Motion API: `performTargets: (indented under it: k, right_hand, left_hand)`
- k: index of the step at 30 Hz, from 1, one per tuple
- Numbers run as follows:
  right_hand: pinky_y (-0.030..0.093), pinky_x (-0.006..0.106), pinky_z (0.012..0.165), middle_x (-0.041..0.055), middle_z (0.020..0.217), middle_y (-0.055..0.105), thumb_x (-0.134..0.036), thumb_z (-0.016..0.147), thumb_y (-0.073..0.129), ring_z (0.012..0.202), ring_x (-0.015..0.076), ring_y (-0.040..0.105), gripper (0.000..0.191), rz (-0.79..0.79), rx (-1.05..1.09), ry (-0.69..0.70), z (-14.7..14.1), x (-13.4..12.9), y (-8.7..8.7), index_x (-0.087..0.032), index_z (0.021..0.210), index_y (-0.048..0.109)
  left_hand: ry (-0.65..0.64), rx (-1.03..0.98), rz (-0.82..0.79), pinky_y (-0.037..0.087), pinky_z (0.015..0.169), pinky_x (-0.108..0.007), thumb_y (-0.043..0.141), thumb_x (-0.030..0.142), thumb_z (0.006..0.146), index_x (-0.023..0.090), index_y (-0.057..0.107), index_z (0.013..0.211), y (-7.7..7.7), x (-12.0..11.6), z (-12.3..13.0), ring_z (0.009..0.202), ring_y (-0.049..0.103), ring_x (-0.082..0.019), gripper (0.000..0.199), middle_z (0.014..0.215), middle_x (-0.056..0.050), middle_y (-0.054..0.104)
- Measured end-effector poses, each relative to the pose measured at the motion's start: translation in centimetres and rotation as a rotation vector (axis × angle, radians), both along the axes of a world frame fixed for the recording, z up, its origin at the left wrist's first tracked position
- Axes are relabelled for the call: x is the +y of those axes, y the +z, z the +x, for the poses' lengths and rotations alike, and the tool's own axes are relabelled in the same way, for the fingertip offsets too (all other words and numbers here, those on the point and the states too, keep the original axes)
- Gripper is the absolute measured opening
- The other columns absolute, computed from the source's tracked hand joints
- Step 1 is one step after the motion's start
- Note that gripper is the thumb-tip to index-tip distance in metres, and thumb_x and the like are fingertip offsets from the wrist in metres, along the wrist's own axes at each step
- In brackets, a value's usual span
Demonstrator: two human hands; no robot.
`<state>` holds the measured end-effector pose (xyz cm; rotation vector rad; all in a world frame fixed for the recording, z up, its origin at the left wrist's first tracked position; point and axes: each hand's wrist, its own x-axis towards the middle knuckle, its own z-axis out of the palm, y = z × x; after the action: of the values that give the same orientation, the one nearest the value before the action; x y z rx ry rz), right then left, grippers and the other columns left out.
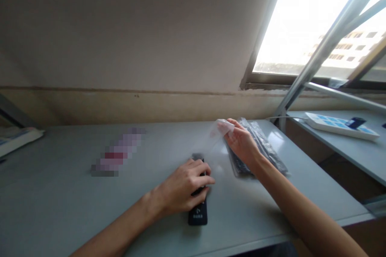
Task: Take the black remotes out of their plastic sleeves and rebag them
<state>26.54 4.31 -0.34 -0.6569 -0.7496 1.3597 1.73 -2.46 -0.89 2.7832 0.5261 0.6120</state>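
Observation:
A long black object [198,216] with white lettering at its near end, shaped like a remote control, lies on the grey-white tabletop. My left hand [188,182] rests over its middle, fingers curled round it and hiding most of its face. Raised above the far side of the table, my right hand [243,142] pinches a thin, clear plastic bag [224,126]. The bag's loose part is blurred and trails down toward the black object's far end. Beneath and behind my right hand lie dark items in clear plastic wrapping [265,148].
A pixelated pinkish item [117,154] lies on the left of the table [60,196]. At the far left edge is a white item [21,138]. A slanted metal bar [325,44] rises by the window. Beyond it, a white-and-blue panel [340,126] sits on another table.

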Motion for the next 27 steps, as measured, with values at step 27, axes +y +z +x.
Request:
performTargets:
  k: [27]
  right_hand:
    - [0.052, 0.033, 0.074, -0.0023, 0.081, 0.060, -0.028, 0.089, 0.062, 0.067, 0.0173, 0.059, 0.056, 0.253, -1.226, -0.261, 0.1, 1.0, -4.3, -0.020, 0.141, 0.044]
  left_hand:
    - [0.178, 0.008, 0.016, 0.046, 0.112, -0.046, 0.051, 0.018, 0.101, 0.024, 0.067, 0.131, -1.6, 2.4, -1.3, 0.127, 0.057, -0.027, 0.035, 0.139, -0.011, 0.060]
